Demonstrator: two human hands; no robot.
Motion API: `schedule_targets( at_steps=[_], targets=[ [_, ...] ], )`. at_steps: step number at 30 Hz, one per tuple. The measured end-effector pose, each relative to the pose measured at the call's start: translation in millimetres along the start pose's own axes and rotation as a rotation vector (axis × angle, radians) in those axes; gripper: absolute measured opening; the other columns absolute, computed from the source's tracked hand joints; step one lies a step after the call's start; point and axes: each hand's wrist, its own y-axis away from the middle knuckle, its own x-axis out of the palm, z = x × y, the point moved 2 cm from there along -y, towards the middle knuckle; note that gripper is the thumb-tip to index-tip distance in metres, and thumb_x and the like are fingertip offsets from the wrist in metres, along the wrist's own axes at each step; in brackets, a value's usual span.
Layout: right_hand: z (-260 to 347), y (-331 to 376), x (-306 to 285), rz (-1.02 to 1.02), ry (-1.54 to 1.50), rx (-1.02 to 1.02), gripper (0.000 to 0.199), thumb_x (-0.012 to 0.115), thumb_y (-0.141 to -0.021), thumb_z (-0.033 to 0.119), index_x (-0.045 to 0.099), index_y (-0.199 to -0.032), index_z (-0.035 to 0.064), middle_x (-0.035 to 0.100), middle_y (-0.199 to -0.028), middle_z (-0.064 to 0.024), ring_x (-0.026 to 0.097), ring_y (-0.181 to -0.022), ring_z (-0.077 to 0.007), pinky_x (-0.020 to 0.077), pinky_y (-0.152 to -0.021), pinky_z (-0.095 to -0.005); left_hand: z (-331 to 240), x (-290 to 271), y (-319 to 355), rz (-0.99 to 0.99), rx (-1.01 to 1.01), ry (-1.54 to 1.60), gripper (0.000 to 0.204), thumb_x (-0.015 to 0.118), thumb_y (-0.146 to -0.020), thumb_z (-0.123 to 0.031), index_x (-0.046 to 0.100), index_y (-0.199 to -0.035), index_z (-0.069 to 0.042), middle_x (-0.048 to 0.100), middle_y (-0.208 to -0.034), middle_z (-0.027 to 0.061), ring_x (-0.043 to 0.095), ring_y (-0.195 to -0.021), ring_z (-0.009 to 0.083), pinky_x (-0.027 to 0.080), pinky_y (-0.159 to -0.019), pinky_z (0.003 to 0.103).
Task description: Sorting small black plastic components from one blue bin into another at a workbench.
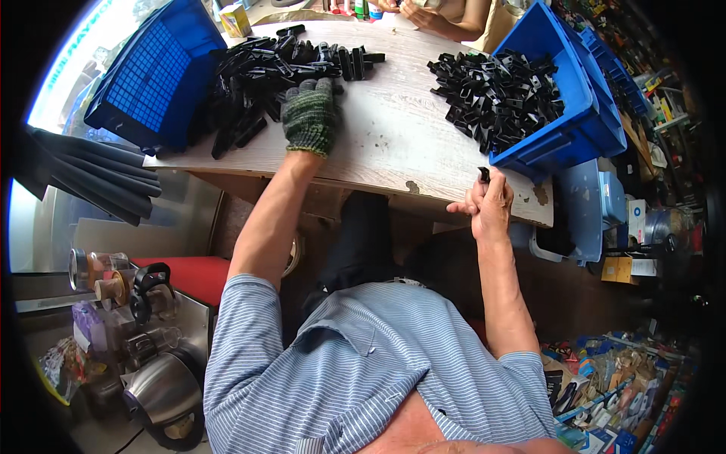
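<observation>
My left hand (311, 116) wears a green and grey knitted glove and rests at the near edge of a heap of long black plastic pieces (265, 64). Its fingers curl downward, and whatever lies beneath them is hidden. Bare and held just off the table's front edge, my right hand (490, 203) pinches a small black plastic clip (484, 175) between thumb and fingers. Beyond it lies a second heap, of small black clips (495, 94), spilling from the mouth of a tipped blue crate (578, 125).
Another blue crate (147, 91) leans on its side at the table's left. The whitish wooden table (378, 144) has worn spots along its front edge. Across it are a person's hands (420, 13). A small yellow box (235, 20) stands far left; a metal kettle (162, 390) sits low left.
</observation>
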Motion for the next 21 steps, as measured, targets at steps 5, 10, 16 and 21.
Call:
schedule_targets(
  at_steps=[5,10,16,21],
  targets=[
    [1.6,1.2,4.5,-0.021,-0.001,-0.047,0.029,0.05,-0.098,0.028,0.049,-0.076,0.009,0.027,-0.05,0.0048,0.03,-0.038,-0.0076,0.056,-0.04,-0.0374,3.0,-0.1,5.8,0.083,0.088,0.152,0.024,0.061,-0.093,-0.034,0.071,-0.095,-0.012,0.067,-0.093,0.0175,0.062,-0.087,0.0392,0.048,-0.08,0.05],
    [0.5,-2.6,8.1,-0.036,-0.015,-0.069,0.03,0.05,-0.097,0.029,0.047,-0.075,0.0096,0.029,-0.051,0.0049,0.032,-0.039,-0.0069,0.0554,-0.039,-0.0352,-31.6,-24.6,27.2,0.188,0.245,0.243,0.015,0.062,-0.092,-0.023,0.071,-0.093,-0.011,0.065,-0.084,0.0145,0.062,-0.078,0.0355,0.049,-0.072,0.047],
    [-5.4,-6.2,12.3,-0.087,-0.055,-0.062,0.03,0.051,-0.096,0.031,0.05,-0.075,0.0101,0.034,-0.054,0.0038,0.035,-0.04,-0.0078,0.0485,-0.037,-0.0322,-112.5,-35.5,77.3,0.462,-0.007,1.188,0.014,0.06,-0.097,-0.01,0.064,-0.106,0.0,0.068,-0.096,0.0122,0.067,-0.087,0.0231,0.052,-0.077,0.036],
    [-7.3,-8.1,6.2,-0.198,0.013,-0.1,0.026,0.054,-0.096,0.03,0.054,-0.078,0.0118,0.044,-0.063,0.0045,0.041,-0.046,-0.0075,0.0371,-0.04,-0.0254,-151.1,-29.0,85.6,0.43,0.248,1.202,0.02,0.055,-0.097,-0.017,0.068,-0.106,-0.006,0.063,-0.104,0.016,0.063,-0.089,0.0364,0.05,-0.074,0.045]
  ],
)
